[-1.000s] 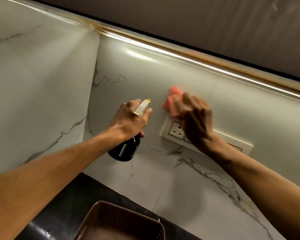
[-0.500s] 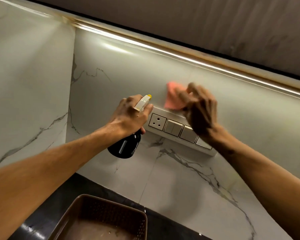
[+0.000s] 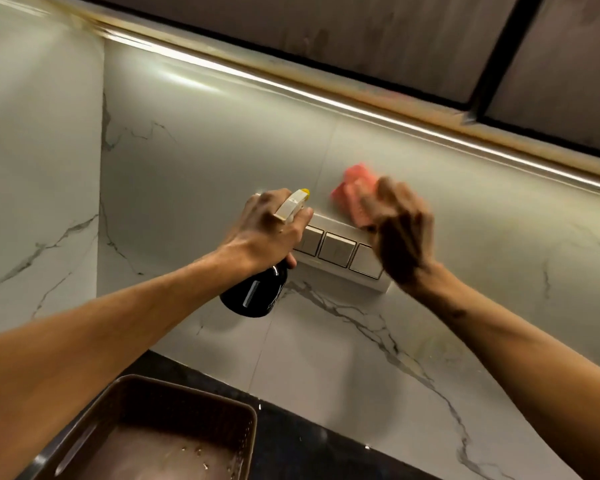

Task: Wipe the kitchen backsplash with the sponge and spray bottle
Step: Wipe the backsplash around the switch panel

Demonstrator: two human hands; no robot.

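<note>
Against the backsplash (image 3: 205,143), the right hand (image 3: 400,233) holds the pink sponge (image 3: 355,188) to the marble, fingers bent over its lower part; motion blur hides the exact grip. The left hand (image 3: 267,230) is wrapped round the neck of the black bottle (image 3: 257,294), index finger by the trigger, yellow-tipped nozzle aimed at the wall. The 2 hands are near each other but apart, each busy with its own thing.

Since 1 second ago the sponge has travelled rightward: it began above the socket end of the switch plate (image 3: 336,249) and now sits above the plate's right half, just touching its top edge. The bottle hand has followed, now covering the socket it was earlier beside. I judge this a wiping stroke in mid-sweep, with the band above the plate largely covered and the wide stretch of wall to the right not yet reached. Spray near the switches looks like the thing to watch.

Outward, the backsplash is pale, grey-veined marble meeting a matching side wall (image 3: 32,168) at the left corner. A light strip (image 3: 326,95) glares along its top, under dark cabinets (image 3: 326,32). Below lies a black counter (image 3: 309,441) with a brown basket (image 3: 146,393) at the near edge, a few specks on its floor
</note>
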